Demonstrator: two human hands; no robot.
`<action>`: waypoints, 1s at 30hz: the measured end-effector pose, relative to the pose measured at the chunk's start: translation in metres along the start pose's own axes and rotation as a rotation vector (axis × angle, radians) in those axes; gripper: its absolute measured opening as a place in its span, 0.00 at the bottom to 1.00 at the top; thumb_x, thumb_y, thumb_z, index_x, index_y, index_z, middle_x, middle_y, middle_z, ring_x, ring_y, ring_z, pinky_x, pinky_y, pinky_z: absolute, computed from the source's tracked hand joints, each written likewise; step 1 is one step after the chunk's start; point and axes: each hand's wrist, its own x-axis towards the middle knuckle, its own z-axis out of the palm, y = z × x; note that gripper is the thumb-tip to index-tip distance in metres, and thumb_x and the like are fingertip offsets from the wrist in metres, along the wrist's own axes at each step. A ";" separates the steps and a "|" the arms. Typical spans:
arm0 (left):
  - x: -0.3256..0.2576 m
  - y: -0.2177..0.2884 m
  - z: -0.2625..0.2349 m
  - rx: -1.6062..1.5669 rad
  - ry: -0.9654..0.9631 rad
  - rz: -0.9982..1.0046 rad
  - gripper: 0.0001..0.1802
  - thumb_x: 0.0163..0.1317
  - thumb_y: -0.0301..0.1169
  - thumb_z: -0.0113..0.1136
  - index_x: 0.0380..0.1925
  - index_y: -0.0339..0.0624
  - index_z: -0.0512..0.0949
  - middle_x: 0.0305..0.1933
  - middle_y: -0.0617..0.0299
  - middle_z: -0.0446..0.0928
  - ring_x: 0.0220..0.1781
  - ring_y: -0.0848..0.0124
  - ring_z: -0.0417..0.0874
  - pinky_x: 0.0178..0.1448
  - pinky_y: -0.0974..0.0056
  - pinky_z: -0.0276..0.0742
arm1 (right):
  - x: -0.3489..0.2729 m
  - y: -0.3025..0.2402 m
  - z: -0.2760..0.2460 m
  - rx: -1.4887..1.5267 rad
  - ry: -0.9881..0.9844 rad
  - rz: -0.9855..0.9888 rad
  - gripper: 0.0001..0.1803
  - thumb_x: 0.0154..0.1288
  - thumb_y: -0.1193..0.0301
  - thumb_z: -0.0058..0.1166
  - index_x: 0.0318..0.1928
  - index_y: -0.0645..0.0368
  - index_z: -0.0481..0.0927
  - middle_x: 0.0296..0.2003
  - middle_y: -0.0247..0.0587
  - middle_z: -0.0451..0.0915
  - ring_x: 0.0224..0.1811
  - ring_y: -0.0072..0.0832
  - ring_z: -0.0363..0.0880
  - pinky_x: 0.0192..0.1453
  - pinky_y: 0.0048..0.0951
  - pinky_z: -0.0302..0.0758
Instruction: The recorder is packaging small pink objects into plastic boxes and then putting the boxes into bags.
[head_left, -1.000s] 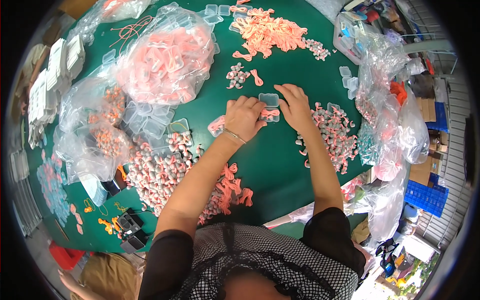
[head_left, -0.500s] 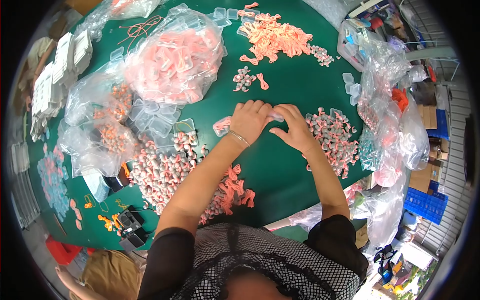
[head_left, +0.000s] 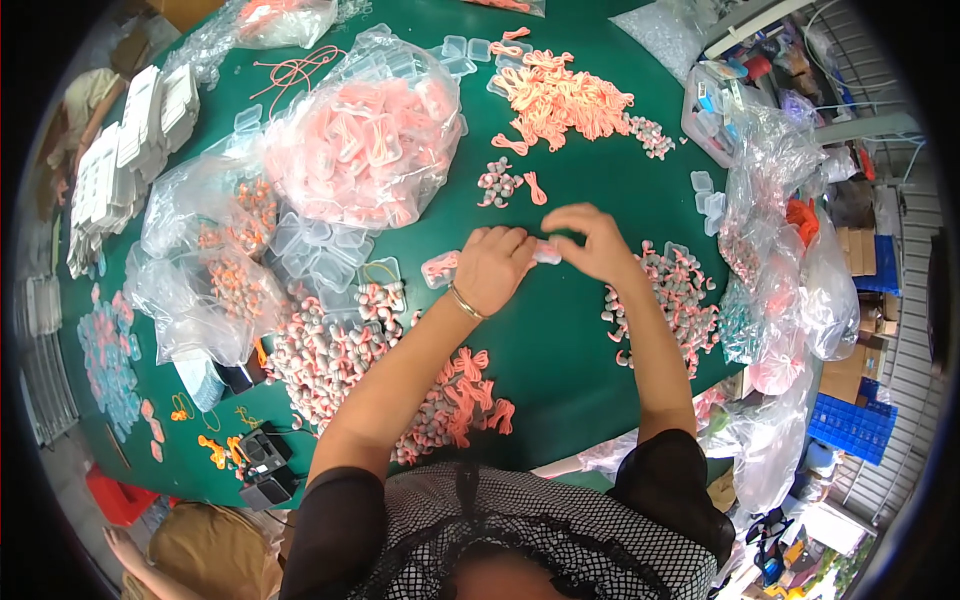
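My left hand [head_left: 492,268] is closed, its fingers curled over one end of a small clear plastic box [head_left: 546,252] with pink contents, low over the green table. At the box's other end is my right hand [head_left: 592,245], thumb and fingers spread apart; whether the thumb touches the box I cannot tell. A second clear box [head_left: 439,268] with a pink cord bundle inside lies beside my left hand. Beyond my hands are a small cluster of grey-and-pink pieces [head_left: 497,184] and a single pink cord bundle [head_left: 535,188].
Grey-and-pink pieces form heaps at right [head_left: 665,305] and left [head_left: 325,340]. Orange cord bundles [head_left: 565,100] lie at the back, near a bag of filled boxes [head_left: 365,150]. Empty clear boxes [head_left: 320,250] sit left. Plastic bags [head_left: 770,200] line the right edge; another person's arm [head_left: 140,568] shows lower left.
My right hand's fingers have lifted and spread away from the box, uncovering more of it. My left hand stays at the box. The whole view has shifted slightly.
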 end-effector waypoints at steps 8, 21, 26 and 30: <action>-0.006 0.008 -0.006 -0.003 -0.027 0.090 0.13 0.50 0.31 0.63 0.37 0.43 0.76 0.43 0.62 0.77 0.43 0.65 0.77 0.47 0.57 0.68 | 0.148 0.026 0.077 -0.241 0.085 -0.176 0.25 0.53 0.71 0.62 0.55 0.55 0.76 0.56 0.42 0.74 0.59 0.39 0.71 0.61 0.40 0.69; -0.011 0.002 -0.007 -0.028 -0.041 0.026 0.14 0.51 0.31 0.63 0.39 0.45 0.75 0.47 0.63 0.77 0.47 0.65 0.76 0.51 0.57 0.67 | 0.152 0.032 0.059 -0.447 -0.123 -0.190 0.37 0.46 0.72 0.64 0.61 0.48 0.70 0.59 0.34 0.71 0.59 0.38 0.70 0.59 0.46 0.67; -0.011 0.004 -0.005 -0.033 -0.077 0.005 0.16 0.52 0.32 0.64 0.41 0.45 0.75 0.48 0.63 0.77 0.48 0.64 0.76 0.52 0.57 0.67 | 0.202 0.007 0.057 -0.447 -0.255 -0.106 0.54 0.33 0.66 0.74 0.67 0.47 0.64 0.69 0.39 0.55 0.71 0.44 0.52 0.65 0.55 0.59; -0.009 0.006 -0.003 -0.027 -0.060 0.007 0.14 0.52 0.32 0.63 0.40 0.45 0.75 0.47 0.63 0.77 0.48 0.65 0.75 0.53 0.58 0.66 | 0.227 -0.006 0.059 -0.371 -0.510 0.318 0.52 0.34 0.63 0.74 0.66 0.42 0.66 0.65 0.36 0.62 0.66 0.45 0.61 0.65 0.49 0.62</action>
